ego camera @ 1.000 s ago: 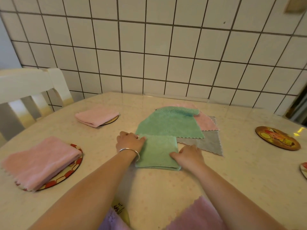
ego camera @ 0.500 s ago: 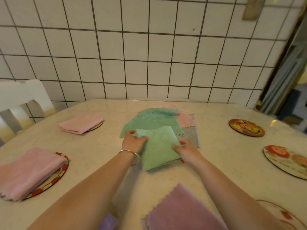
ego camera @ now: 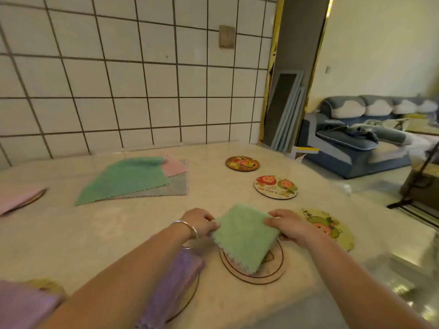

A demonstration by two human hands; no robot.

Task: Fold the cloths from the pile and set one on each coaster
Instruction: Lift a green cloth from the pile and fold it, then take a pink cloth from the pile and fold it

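Left grip (ego camera: 200,222) and right grip (ego camera: 288,225) each pinch an opposite edge of the folded green cloth (ego camera: 244,236), fingers curled round it. I see the cloth held over a round coaster (ego camera: 273,269) at the near edge of the bench (ego camera: 95,233), its lower corner over the coaster's face; contact cannot be confirmed. The unfolded pile (ego camera: 128,181) lies flat farther back. A folded purple cloth (ego camera: 171,283) sits on the neighbouring coaster to the left.
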